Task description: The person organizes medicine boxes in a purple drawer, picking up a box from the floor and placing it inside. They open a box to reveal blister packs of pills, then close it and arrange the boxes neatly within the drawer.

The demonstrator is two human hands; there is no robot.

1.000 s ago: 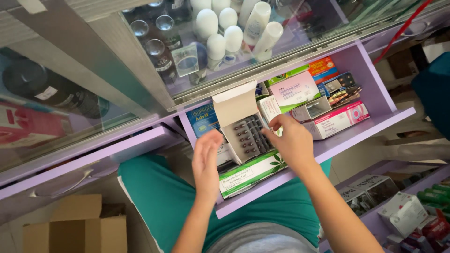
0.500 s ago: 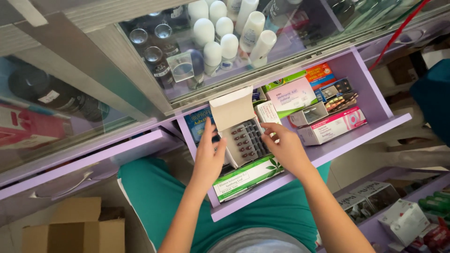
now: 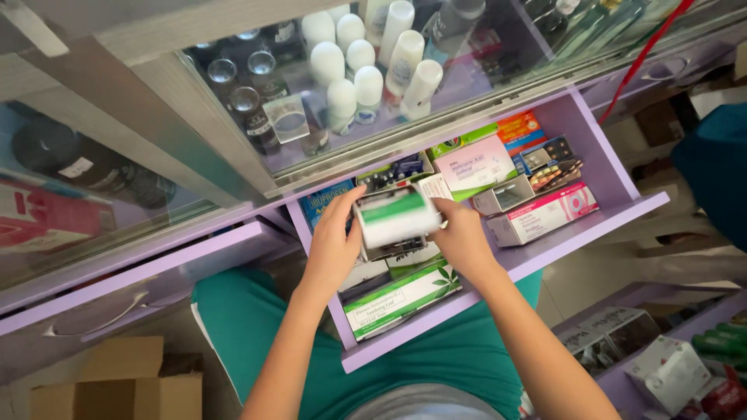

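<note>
Holding a white-and-green carton above the open lilac drawer, my left hand at nine o'clock, right hand at three. I judge it light and crushable; grip the short ends.

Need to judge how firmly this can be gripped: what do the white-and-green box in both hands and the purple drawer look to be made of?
The white-and-green box, held between the left hand and the right hand, looks like thin printed cardboard: flat folded faces, matte to slightly glossy. The purple drawer appears to be painted or laminated board, smooth and evenly coloured with straight edges; which one is unclear.
</note>
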